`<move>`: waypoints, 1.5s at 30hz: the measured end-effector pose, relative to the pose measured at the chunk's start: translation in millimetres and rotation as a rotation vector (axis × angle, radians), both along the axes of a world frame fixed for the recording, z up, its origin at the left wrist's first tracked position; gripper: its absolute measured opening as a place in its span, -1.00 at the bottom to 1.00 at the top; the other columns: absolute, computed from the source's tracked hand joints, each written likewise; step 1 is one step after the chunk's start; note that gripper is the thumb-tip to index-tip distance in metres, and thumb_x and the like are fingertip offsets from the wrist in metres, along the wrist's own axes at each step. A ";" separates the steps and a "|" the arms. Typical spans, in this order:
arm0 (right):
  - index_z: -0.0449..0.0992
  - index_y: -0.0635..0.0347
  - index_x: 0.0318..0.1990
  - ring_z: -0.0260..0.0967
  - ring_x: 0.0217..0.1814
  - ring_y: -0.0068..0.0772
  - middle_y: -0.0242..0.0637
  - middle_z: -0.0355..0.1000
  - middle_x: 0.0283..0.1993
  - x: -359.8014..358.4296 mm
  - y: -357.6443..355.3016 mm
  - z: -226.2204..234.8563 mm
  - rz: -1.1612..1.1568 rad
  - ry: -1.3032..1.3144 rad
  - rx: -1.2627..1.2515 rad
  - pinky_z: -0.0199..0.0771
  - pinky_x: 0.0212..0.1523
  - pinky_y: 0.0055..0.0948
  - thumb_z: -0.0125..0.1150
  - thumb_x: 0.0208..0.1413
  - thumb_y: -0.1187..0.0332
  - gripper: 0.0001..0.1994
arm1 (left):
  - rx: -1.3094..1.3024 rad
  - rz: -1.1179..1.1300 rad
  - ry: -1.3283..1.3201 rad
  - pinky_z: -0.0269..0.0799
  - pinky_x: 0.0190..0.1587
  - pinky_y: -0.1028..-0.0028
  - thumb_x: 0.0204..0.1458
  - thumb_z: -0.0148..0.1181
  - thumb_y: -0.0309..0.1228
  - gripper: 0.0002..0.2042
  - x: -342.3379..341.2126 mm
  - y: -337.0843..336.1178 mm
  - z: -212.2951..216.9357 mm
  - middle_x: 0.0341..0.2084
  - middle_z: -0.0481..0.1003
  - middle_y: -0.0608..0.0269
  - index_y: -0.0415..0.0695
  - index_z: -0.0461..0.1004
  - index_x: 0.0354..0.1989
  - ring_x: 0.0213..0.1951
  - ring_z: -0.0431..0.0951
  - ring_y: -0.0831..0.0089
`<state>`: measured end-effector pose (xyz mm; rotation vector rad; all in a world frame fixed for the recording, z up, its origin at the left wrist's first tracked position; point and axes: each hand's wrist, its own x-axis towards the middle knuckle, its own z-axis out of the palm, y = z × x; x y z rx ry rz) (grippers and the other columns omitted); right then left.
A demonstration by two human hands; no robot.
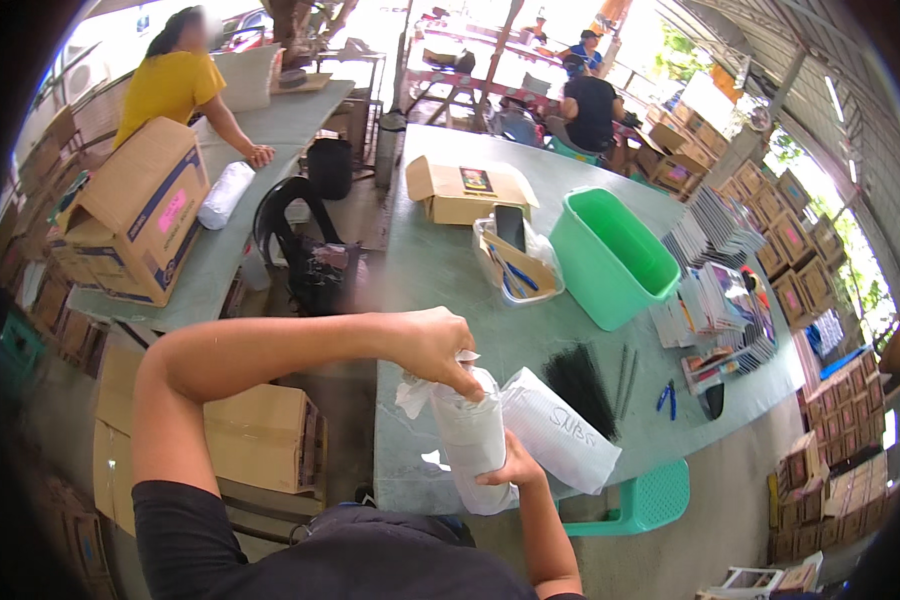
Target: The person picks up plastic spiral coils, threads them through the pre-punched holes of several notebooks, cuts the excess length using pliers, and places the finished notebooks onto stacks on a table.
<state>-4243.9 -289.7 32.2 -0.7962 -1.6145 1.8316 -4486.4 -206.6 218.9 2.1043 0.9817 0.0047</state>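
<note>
A white paper-wrapped roll (473,440) stands upright at the near edge of the grey-green table (440,280). My left hand (435,345) pinches the torn wrapping at its top. From below, my right hand (510,468) grips the roll's lower side. A second white wrapped roll (560,430) lies on the table just to the right, touching the first. Beside it lies a bundle of thin black sticks (580,385).
On the table stand a green plastic bin (610,255), a small open cardboard box (465,190), a clear bag holding pens (515,265) and stacks of booklets (715,290). A green stool (650,500) is below the table's edge. A person in yellow (175,85) sits at the left table by a carton (135,215).
</note>
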 end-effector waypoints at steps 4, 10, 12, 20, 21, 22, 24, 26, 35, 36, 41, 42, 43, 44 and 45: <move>0.17 0.36 0.15 0.28 0.08 -0.31 -0.18 0.33 0.03 -11.4 -2.8 11.0 -0.125 -0.086 0.121 0.26 0.09 -0.29 0.51 -0.57 0.19 -0.02 | 0.222 -0.064 0.087 0.50 -0.27 0.30 -0.29 0.14 -0.41 -0.61 5.7 -12.2 -5.2 -0.44 0.52 -0.14 -0.34 0.47 -0.21 -0.34 0.57 0.08; 0.11 0.39 0.19 0.24 0.14 -0.06 0.03 0.29 0.05 -14.6 16.2 -36.3 0.767 0.706 -0.562 0.18 0.16 -0.19 0.43 -0.42 -0.09 0.03 | 0.453 -0.159 -0.140 0.46 -0.24 0.22 -0.26 0.04 -0.49 -0.75 34.1 -28.5 -3.1 -0.49 0.49 -0.18 -0.30 0.45 -0.35 -0.35 0.54 -0.03; 0.12 0.41 0.18 0.22 0.15 0.00 0.09 0.28 0.06 -16.5 21.2 -39.8 0.719 0.727 -0.614 0.21 0.14 -0.17 0.38 -0.41 -0.17 0.05 | 0.533 -0.051 -0.182 0.46 -0.27 0.20 -0.23 0.02 -0.49 -0.79 32.0 -6.3 1.9 -0.50 0.49 -0.15 -0.29 0.44 -0.38 -0.37 0.54 -0.01; 0.19 0.46 0.10 0.40 -0.12 0.05 0.16 0.38 -0.15 -3.5 22.1 -68.0 0.950 0.726 -0.578 0.40 -0.12 -0.15 0.31 -0.46 -0.35 0.09 | 0.969 -0.168 -0.026 0.44 -0.43 0.30 -0.22 0.08 -0.52 -0.86 52.6 -12.7 67.9 -0.54 0.43 0.07 -0.21 0.43 -0.41 -0.49 0.50 0.12; 0.18 0.45 0.10 0.41 -0.16 0.04 0.16 0.39 -0.16 -8.0 20.7 -82.6 1.024 0.808 -0.557 0.42 -0.15 -0.16 0.32 -0.48 -0.37 0.11 | 0.884 -0.124 -0.130 0.42 -0.46 0.31 -0.23 0.09 -0.53 -0.87 53.8 -14.4 60.9 -0.54 0.42 0.08 -0.20 0.42 -0.43 -0.51 0.49 0.12; 0.15 0.44 0.13 0.41 -0.16 0.02 0.15 0.39 -0.16 -8.9 15.5 -81.4 1.032 0.831 -0.543 0.42 -0.16 -0.18 0.35 -0.50 -0.35 0.14 | 0.856 -0.085 -0.226 0.41 -0.45 0.31 -0.26 0.07 -0.57 -0.86 51.1 -14.3 61.1 -0.57 0.41 0.06 -0.21 0.40 -0.44 -0.50 0.48 0.09; 0.03 0.45 0.19 0.41 -0.19 -0.02 0.14 0.39 -0.19 -16.3 9.8 -80.7 1.029 0.870 -0.513 0.42 -0.20 -0.23 0.44 -0.58 -0.29 0.23 | 0.778 -0.040 -0.271 0.44 -0.35 0.26 -0.27 0.04 -0.57 -0.83 35.4 -11.0 68.8 -0.57 0.42 -0.01 -0.21 0.41 -0.42 -0.44 0.50 0.10; -0.05 0.50 0.22 0.41 -0.22 -0.06 0.15 0.38 -0.22 -20.3 -0.7 -55.5 0.917 0.873 -0.562 0.41 -0.24 -0.28 0.50 -0.67 -0.23 0.32 | 0.775 -0.024 -0.332 0.43 -0.30 0.24 -0.30 0.00 -0.58 -0.78 16.1 -0.9 60.7 -0.58 0.42 -0.04 -0.19 0.43 -0.38 -0.41 0.51 0.10; 0.22 0.51 0.10 0.32 0.07 -0.05 0.11 0.30 0.05 14.2 -53.1 -77.0 0.747 0.710 -0.787 0.32 0.07 -0.18 0.52 -0.43 0.08 -0.07 | 0.868 0.850 -0.365 0.40 -0.33 0.28 -0.03 -0.07 -0.43 -0.77 -97.1 107.4 46.0 -0.51 0.51 0.04 -0.23 0.47 -0.26 -0.46 0.51 0.29; 0.22 0.51 0.10 0.32 0.07 -0.06 0.10 0.31 0.05 15.5 -59.1 -76.6 0.668 0.662 -0.844 0.32 0.08 -0.20 0.51 -0.42 0.08 -0.07 | 0.847 0.991 -0.216 0.39 -0.38 0.34 -0.02 -0.08 -0.42 -0.81 -126.6 141.0 -17.1 -0.57 0.48 0.13 -0.19 0.47 -0.34 -0.49 0.48 0.36; 0.23 0.46 0.11 0.34 0.07 -0.14 0.00 0.33 0.08 58.8 -104.3 -92.0 0.156 0.629 -1.027 0.31 0.11 -0.28 0.38 -0.22 -0.01 -0.17 | -0.512 1.173 -0.896 0.34 -0.55 0.32 -0.01 -0.02 -0.44 -0.86 -15.0 122.1 -166.3 -0.63 0.40 0.27 -0.16 0.45 -0.51 -0.58 0.42 0.39; 0.24 0.45 0.12 0.33 0.08 -0.16 -0.02 0.34 0.08 58.4 -108.2 -83.9 0.129 0.677 -1.093 0.30 0.12 -0.29 0.33 -0.16 -0.03 -0.19 | -0.427 1.129 -0.770 0.34 -0.49 0.33 0.02 0.01 -0.37 -0.87 -13.7 131.9 -211.4 -0.59 0.41 0.28 -0.14 0.44 -0.45 -0.55 0.41 0.41; 0.24 0.43 0.13 0.33 0.08 -0.17 -0.04 0.34 0.08 55.9 -115.3 -71.0 0.083 0.736 -1.152 0.29 0.12 -0.30 0.27 -0.10 -0.05 -0.22 | -0.308 1.070 -0.787 0.33 -0.48 0.35 0.04 0.05 -0.28 -0.79 3.3 132.3 -234.6 -0.58 0.44 0.27 -0.17 0.45 -0.49 -0.51 0.44 0.42; 0.24 0.42 0.13 0.32 0.09 -0.18 -0.06 0.35 0.07 56.9 -119.1 -66.7 0.046 0.805 -1.224 0.28 0.13 -0.31 0.22 -0.05 -0.07 -0.24 | -0.162 1.041 -0.519 0.33 -0.46 0.36 0.04 0.07 -0.23 -0.74 16.3 134.1 -242.2 -0.56 0.47 0.21 -0.19 0.46 -0.50 -0.48 0.46 0.40; 0.25 0.41 0.13 0.32 0.09 -0.22 -0.07 0.35 0.08 60.0 -119.4 -67.1 -0.085 0.604 -1.126 0.27 0.14 -0.33 0.18 -0.02 -0.09 -0.25 | -0.012 0.998 -0.270 0.34 -0.43 0.38 0.03 0.10 -0.17 -0.68 27.0 135.8 -245.3 -0.54 0.51 0.15 -0.22 0.46 -0.50 -0.45 0.49 0.38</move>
